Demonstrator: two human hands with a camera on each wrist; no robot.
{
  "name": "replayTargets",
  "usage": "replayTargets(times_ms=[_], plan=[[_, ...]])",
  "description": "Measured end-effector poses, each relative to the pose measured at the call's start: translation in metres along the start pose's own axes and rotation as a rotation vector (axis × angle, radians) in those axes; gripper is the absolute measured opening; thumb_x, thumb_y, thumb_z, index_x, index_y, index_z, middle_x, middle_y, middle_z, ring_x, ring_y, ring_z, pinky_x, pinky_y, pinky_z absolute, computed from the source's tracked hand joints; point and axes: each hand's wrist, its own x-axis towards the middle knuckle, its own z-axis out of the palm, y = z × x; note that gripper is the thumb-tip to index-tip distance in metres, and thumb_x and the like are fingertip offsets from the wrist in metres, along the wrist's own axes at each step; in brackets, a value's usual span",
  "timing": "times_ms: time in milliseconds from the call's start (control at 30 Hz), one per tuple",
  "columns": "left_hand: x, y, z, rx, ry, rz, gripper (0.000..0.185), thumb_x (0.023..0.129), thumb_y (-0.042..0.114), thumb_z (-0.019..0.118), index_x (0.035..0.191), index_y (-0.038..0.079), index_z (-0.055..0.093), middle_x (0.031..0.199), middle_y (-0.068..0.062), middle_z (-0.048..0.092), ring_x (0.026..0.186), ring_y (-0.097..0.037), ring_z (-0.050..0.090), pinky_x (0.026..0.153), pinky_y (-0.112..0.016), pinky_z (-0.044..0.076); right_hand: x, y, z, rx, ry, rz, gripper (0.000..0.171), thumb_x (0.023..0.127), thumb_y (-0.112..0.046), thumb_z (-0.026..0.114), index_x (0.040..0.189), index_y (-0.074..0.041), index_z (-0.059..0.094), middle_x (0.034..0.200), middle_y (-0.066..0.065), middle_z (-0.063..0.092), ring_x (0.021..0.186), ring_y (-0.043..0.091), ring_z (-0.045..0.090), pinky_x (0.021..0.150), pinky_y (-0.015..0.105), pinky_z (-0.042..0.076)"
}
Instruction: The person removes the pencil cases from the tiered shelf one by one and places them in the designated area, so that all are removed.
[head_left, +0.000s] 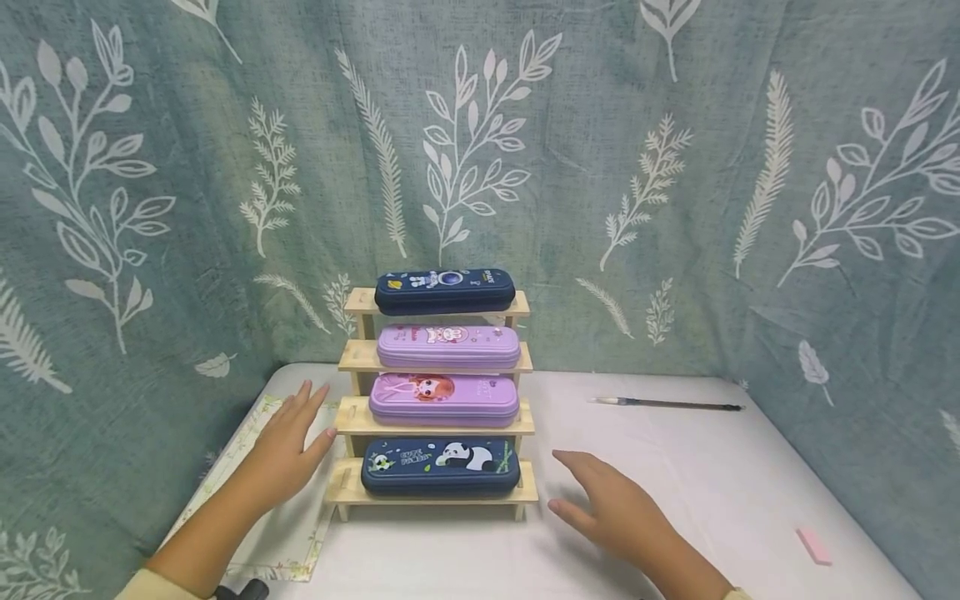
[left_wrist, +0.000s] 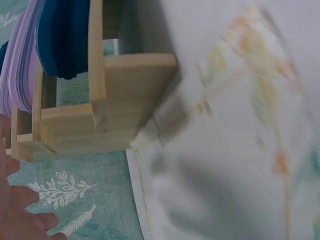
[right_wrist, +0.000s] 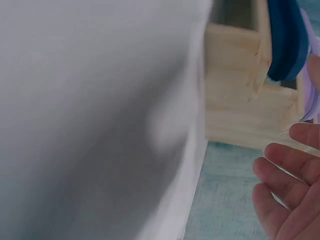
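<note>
Because the rack (head_left: 528,483) climbs in steps toward the back of the table (head_left: 420,558), its four cases leave one another's lids in plain sight. The panda case (head_left: 440,468) lies lowest and nearest, with the girl case (head_left: 465,407) above it, then the rabbit case (head_left: 448,348), and the space case (head_left: 446,293) on top. Each lies lengthwise along its level, which seems the steadiest way for so long and slim a thing to rest; bare wood shows past both ends, probably enough to grip the rack without disturbing a case.

The left hand (head_left: 288,450) is raised beside the rack's left side, over the floral sheet (head_left: 288,527), fingers spread and nothing in them; whether its thumb touches the wood cannot be told. The right hand (head_left: 611,504) hangs apart from the right side, thumb and fingers parted, likewise holding nothing. So placed, they flank the rack and cover no lid. Brush (head_left: 667,404) and eraser (head_left: 813,546) lie off to the right, well apart from the cases.
</note>
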Motion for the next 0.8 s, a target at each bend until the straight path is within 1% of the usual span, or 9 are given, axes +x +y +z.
replayTargets(times_ms=[100,200,267,433,500,567,667,800], plan=[[0.007,0.002,0.004,-0.074,0.010,-0.003,0.072,0.111,0.045,0.047,0.169,0.013,0.019,0.172,-0.028,0.011,0.154,-0.059,0.015,0.117,-0.080,0.018,0.004,-0.006,0.006,0.059,0.022,0.023,0.068,0.096,-0.054,0.071,0.152,-0.021,0.054,0.149,0.000,0.060,0.139,0.025,0.057,0.114,0.052,0.049],[0.015,0.005,0.009,-0.153,0.025,-0.007,0.073,0.111,0.043,0.047,0.169,0.011,0.016,0.172,-0.028,0.010,0.156,-0.056,0.015,0.120,-0.077,0.018,0.008,-0.012,0.011,0.133,0.048,0.037,0.067,0.096,-0.054,0.072,0.152,-0.022,0.054,0.147,-0.001,0.061,0.138,0.023,0.058,0.113,0.051,0.049],[0.020,0.008,0.010,-0.198,0.038,-0.015,0.073,0.111,0.040,0.048,0.169,0.012,0.013,0.173,-0.027,0.010,0.156,-0.054,0.015,0.122,-0.074,0.018,0.010,-0.017,0.014,0.179,0.066,0.031,0.066,0.095,-0.051,0.073,0.152,-0.022,0.054,0.144,-0.001,0.063,0.135,0.022,0.060,0.112,0.051,0.050],[0.029,0.014,0.014,-0.303,0.046,-0.075,0.074,0.112,0.042,0.044,0.170,0.018,0.006,0.173,-0.024,0.014,0.156,-0.052,0.020,0.122,-0.073,0.021,0.016,-0.034,0.019,0.254,0.082,0.019,0.064,0.095,-0.046,0.076,0.149,-0.020,0.056,0.139,-0.001,0.065,0.129,0.019,0.062,0.109,0.048,0.052],[0.033,0.015,0.015,-0.367,0.041,-0.096,0.074,0.112,0.042,0.044,0.170,0.020,0.003,0.173,-0.024,0.013,0.155,-0.053,0.021,0.122,-0.072,0.022,0.019,-0.040,0.021,0.293,0.076,0.030,0.063,0.095,-0.045,0.077,0.149,-0.019,0.057,0.141,-0.001,0.064,0.128,0.019,0.063,0.108,0.047,0.054],[0.037,0.016,0.017,-0.444,0.043,-0.109,0.074,0.112,0.038,0.046,0.170,0.023,0.002,0.174,-0.024,0.012,0.155,-0.054,0.022,0.122,-0.071,0.024,0.023,-0.046,0.024,0.337,0.069,0.044,0.064,0.094,-0.045,0.078,0.148,-0.019,0.057,0.143,-0.002,0.062,0.129,0.018,0.063,0.108,0.045,0.054],[0.041,0.017,0.022,-0.558,0.052,-0.108,0.076,0.112,0.030,0.048,0.170,0.026,-0.001,0.174,-0.023,0.010,0.154,-0.056,0.022,0.123,-0.067,0.026,0.027,-0.054,0.029,0.379,0.076,0.045,0.066,0.092,-0.045,0.079,0.148,-0.018,0.057,0.143,-0.002,0.060,0.131,0.019,0.061,0.111,0.044,0.052],[0.044,0.019,0.028,-0.628,0.060,-0.106,0.074,0.111,0.025,0.048,0.170,0.032,0.002,0.175,-0.018,0.012,0.155,-0.053,0.024,0.123,-0.066,0.029,0.030,-0.063,0.034,0.386,0.104,0.066,0.074,0.090,-0.047,0.081,0.150,-0.015,0.053,0.143,0.004,0.059,0.137,0.022,0.056,0.118,0.048,0.045]])
